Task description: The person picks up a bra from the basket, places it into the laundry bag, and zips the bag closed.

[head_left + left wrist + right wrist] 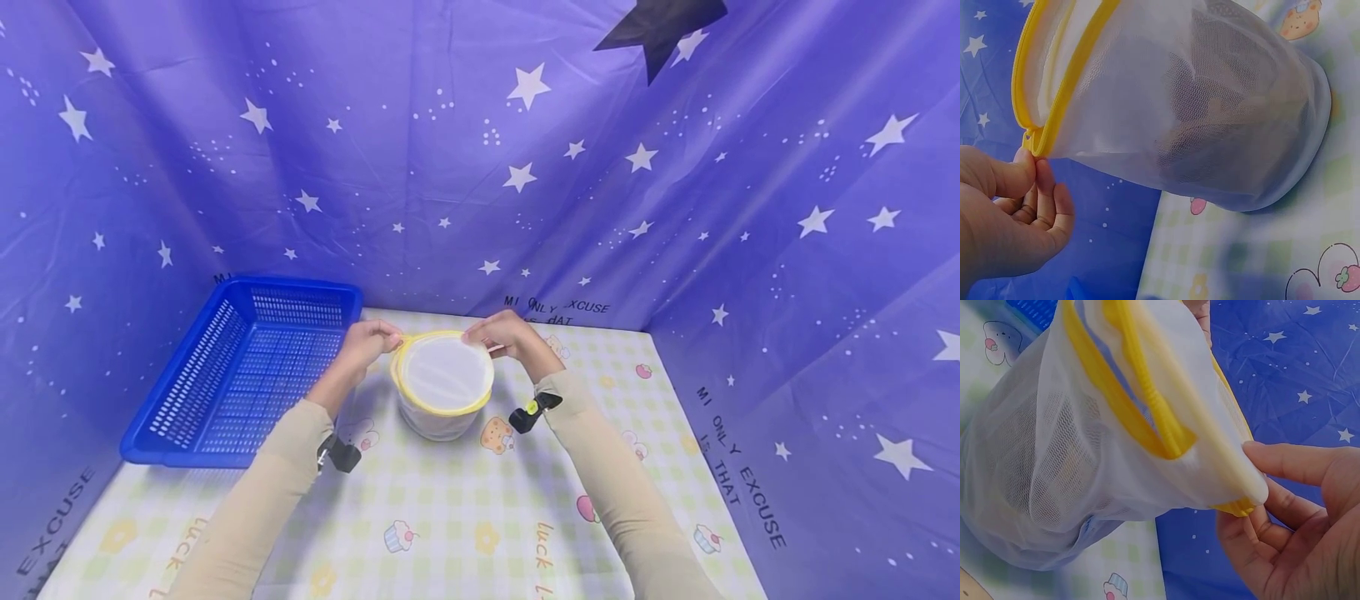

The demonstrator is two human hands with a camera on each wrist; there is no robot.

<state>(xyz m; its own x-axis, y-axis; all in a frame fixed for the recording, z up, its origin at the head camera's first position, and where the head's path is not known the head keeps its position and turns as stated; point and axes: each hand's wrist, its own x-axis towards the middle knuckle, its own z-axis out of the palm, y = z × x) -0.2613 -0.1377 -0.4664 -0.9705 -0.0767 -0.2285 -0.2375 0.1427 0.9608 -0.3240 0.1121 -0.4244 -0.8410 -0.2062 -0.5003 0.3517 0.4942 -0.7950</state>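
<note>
Left hand [369, 340] and right hand [510, 333] pinch the rim of a mesh bag [447, 371]

Dark contents [1235, 100] fill part of the bag, but the white mesh blurs them and I cannot tell what they are. In the head view the bag's pale round top hides them. Both sleeves [622, 492] run off the bottom of that frame. In the right wrist view, a sliver of the left hand shows at the upper edge, and the blue basket [202, 458] is cut off at the upper left.

Only the left wrist view shows the zip pull [1027, 142] clearly, at the end of the yellow zip [1079, 72]. The right wrist view shows two yellow bands standing apart, with blue between them.

The left hand is closed at thumb and fingertips on the zip's end, just by the pull. The right hand holds the far edge of the top, thumb above and fingers below.

The bag stands on the checked surface [442, 492], just below the middle of the head frame. The basket sits to its left, apart from it, before a starry purple curtain [420, 192].
</note>
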